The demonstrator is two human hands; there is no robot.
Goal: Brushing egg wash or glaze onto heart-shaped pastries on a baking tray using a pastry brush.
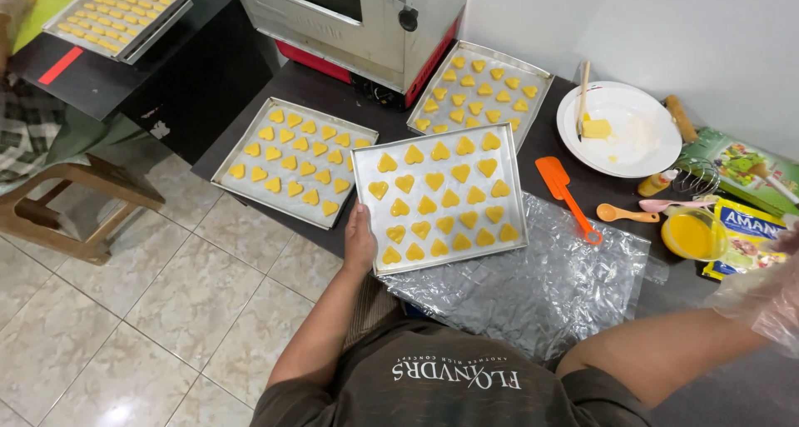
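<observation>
A metal baking tray (pixel 509 196) of heart-shaped yellow cookies (pixel 435 204), resting on the dark counter (pixel 545 148) over clear plastic sheet (pixel 541 285), is gripped at its near-left edge by the left hand (pixel 359 242). It is judged stiff and light, its contents fragile; level handling by the rims is advised. The plastic-gloved right hand (pixel 770 298) is partly cut off; its grip cannot be told. Green (pixel 749 167) and yellow packets (pixel 749 231) lie far right.

The right hand (pixel 770 298), in a clear plastic glove, is cut off by the frame's right edge.
</observation>
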